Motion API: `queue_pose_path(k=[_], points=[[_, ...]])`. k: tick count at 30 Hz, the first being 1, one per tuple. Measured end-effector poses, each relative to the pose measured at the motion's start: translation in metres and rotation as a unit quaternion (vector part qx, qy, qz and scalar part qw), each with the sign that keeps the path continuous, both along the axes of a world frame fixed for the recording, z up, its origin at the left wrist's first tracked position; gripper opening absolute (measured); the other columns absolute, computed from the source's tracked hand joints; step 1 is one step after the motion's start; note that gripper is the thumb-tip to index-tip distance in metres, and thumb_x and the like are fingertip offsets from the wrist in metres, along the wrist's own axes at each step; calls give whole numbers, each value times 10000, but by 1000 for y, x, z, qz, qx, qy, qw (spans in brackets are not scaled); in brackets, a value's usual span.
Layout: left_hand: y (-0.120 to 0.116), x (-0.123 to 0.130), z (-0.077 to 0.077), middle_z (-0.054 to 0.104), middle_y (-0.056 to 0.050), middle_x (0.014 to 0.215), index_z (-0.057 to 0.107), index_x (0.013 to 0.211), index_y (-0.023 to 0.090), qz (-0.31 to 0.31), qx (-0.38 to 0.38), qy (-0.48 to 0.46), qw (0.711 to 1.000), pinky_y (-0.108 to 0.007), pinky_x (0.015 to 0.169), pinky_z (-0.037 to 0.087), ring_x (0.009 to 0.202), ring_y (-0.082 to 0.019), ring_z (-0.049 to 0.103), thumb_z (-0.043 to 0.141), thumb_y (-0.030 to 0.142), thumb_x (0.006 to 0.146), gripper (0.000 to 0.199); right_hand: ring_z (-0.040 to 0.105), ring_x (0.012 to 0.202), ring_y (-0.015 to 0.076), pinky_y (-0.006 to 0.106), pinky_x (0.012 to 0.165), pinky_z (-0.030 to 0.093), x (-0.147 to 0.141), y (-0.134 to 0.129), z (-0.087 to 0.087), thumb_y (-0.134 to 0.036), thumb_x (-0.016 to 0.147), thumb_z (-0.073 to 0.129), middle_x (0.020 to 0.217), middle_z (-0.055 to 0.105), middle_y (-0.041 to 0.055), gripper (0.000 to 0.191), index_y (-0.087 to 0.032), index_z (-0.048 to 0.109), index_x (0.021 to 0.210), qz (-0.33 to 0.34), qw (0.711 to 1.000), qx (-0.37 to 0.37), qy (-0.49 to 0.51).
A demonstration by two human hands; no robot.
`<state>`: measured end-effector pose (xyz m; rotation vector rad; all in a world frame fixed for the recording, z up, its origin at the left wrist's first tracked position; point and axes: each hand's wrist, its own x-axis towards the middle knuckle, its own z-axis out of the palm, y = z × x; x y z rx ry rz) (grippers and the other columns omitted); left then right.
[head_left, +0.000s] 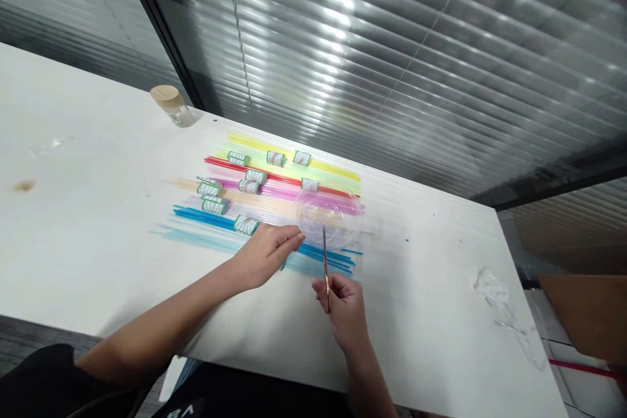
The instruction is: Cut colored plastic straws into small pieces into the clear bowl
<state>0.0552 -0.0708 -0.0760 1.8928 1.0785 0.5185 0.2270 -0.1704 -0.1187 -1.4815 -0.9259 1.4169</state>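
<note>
In the head view, a clear bowl (349, 235) sits near the middle of the white bench (421, 313), on top of coloured thin sticks (203, 215). The left hand (267, 255) is at 8 o'clock from the bowl, its fingertips just beside the rim and its palm side turned down over the blue sticks. Its fingers are bent together, but whether that grip has anything in it I cannot tell. The right hand (345, 307) is at 6 o'clock from the bowl, its grip clenched around the copper-coloured handles of the scissors (325, 261). The blades point to 12 o'clock, their tip in front of the bowl; seen edge-on, they do not show whether they are spread.

The sticks lie in rows running nearly from 9 to 3 o'clock, among them yellow, red, purple, blue and pale blue. At least 9 printed paper bands (245, 225) with green edges lie over them, from 9 to 11 o'clock of the bowl.

Well apart, a jar (171, 104) with a tan lid stands at 10 o'clock, and crumpled clear plastic (491, 286) lies at 4 o'clock. Slatted blinds (392, 59) fill 12 o'clock, beyond the bench.
</note>
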Motion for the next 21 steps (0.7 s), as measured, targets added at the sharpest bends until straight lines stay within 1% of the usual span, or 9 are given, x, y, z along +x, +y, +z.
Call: queue_pose_path(k=[4,8,14,21], points=[[-1,1,-2,356,45,553,361,612,183,11,6,1,1000,-236,522,259,525,-97,356,349,432,968,434,227,490,93,235,440,188,-1,-1,4,-686,732,648,508,290,-73,563,-224,378,557,17,1000,12,18],[-1,2,-2,366,47,551,367,612,179,-2,2,3,1000,-237,529,259,525,-93,361,353,426,972,436,228,480,86,231,428,177,-1,-1,6,-645,731,682,503,296,-75,542,-219,392,564,35,999,16,30],[-2,4,-1,369,54,552,358,628,175,-33,8,-7,999,-235,549,264,518,-85,358,359,389,987,417,209,480,81,231,427,162,-1,-1,5,-613,745,683,494,284,-79,541,-221,366,547,32,999,21,35],[-2,5,0,369,55,555,359,631,171,-40,6,-5,999,-236,551,259,521,-81,356,368,379,989,414,211,483,82,233,430,157,-1,-1,6,-609,748,685,498,280,-78,547,-220,359,544,28,999,25,36]])
